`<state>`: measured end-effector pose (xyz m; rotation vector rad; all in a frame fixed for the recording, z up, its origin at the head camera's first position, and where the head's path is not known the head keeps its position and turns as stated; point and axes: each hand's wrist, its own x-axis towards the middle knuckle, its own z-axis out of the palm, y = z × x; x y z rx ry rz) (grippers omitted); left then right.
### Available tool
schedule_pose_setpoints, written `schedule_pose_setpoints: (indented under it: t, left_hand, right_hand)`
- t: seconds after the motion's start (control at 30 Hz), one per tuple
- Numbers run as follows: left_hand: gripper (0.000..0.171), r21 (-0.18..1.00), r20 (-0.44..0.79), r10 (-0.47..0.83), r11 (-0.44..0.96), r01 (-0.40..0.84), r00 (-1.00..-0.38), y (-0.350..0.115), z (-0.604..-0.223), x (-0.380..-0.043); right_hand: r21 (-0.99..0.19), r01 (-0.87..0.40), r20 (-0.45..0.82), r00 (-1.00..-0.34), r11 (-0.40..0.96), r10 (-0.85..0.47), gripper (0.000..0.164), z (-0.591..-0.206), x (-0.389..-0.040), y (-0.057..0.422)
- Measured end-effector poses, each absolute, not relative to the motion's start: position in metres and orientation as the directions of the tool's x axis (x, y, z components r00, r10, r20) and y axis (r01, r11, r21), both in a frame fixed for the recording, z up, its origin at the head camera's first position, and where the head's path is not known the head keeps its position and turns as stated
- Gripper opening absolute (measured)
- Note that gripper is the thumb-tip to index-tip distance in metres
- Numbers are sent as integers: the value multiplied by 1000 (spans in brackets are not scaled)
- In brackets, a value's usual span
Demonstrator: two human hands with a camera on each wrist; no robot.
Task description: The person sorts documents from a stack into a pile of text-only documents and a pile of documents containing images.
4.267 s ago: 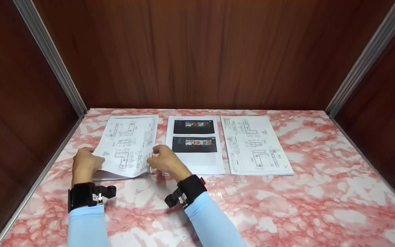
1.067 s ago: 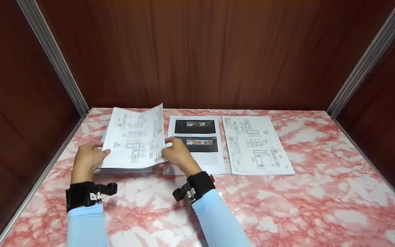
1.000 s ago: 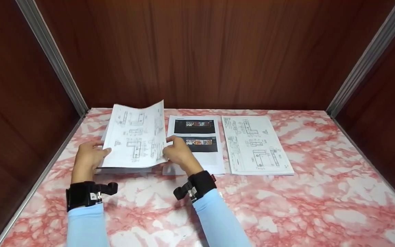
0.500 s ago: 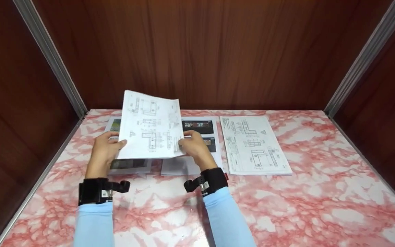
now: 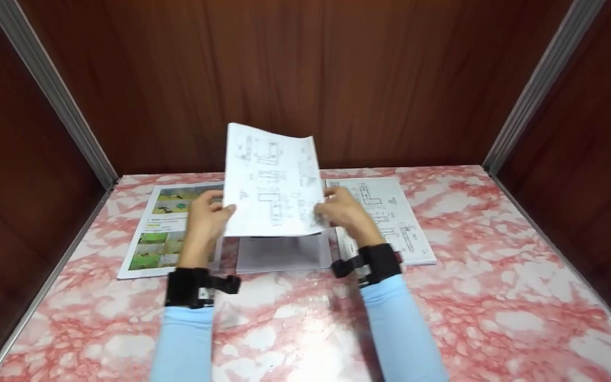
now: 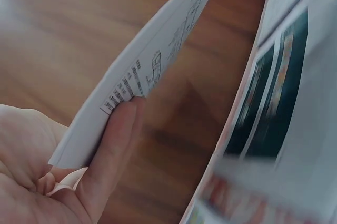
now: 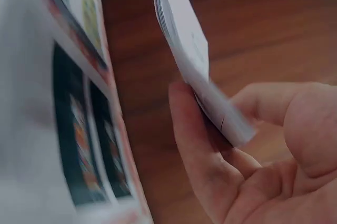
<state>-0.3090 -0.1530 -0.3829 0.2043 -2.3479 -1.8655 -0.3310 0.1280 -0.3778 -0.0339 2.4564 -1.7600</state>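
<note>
Open marble tabletop [image 5: 496, 318] near and right (wide room there). Far strip taken by three flat prints: colour page [image 5: 162, 233], middle page [image 5: 284, 253], drawing [image 5: 390, 223]. Boxed by wood walls [image 5: 337, 79].

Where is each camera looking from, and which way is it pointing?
Head: worn on the person's head, looking forward and down at the marble table; both forearms show, with the left hand and right hand holding up the drawing sheets.
Left wrist: on the left wrist, looking along that hand; its thumb presses the sheets' edge.
Right wrist: on the right wrist, looking along that hand, which pinches the opposite edge.
Shared: all three show the held sheets; both wrist views also catch the dark photo page lying below.
</note>
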Motion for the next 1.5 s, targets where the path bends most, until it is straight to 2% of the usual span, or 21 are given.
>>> schedule_pose_setpoints:
  t: [0.17,0.3,0.6,0.73,0.9,1.07,1.23,1.5]
  left_hand:
    - [34,971,93,-186,234,48,-978,-105,-381,-316]
    - [33,954,153,-179,284,97,-972,-69,-381,-315]
    - [28,964,199,-174,212,161,-964,-10,-392,-311]
    - [31,967,195,-152,192,165,-969,5,-396,-310]
    - [37,955,193,-71,243,170,-979,20,-404,-308]
    - [42,949,187,-8,258,178,-982,34,-413,-310]
    - [48,936,182,7,307,175,-983,45,-425,-310]
    - [45,916,187,32,355,186,-982,58,-437,-311]
  right_hand:
    - [-958,42,-75,-991,283,-107,51,-371,-328,176]
    - [-954,38,-61,-996,297,-68,47,-368,-322,211]
    - [-949,103,-103,-995,299,16,40,-374,-317,257]
    - [-963,104,-105,-994,247,11,37,-377,-315,274]
    - [-967,132,-130,-991,218,24,45,-382,-308,297]
    - [-965,140,-131,-990,224,57,45,-389,-307,313]
    - [-970,158,-147,-986,186,74,45,-402,-309,326]
    - [-956,251,-241,-967,151,77,55,-414,-310,338]
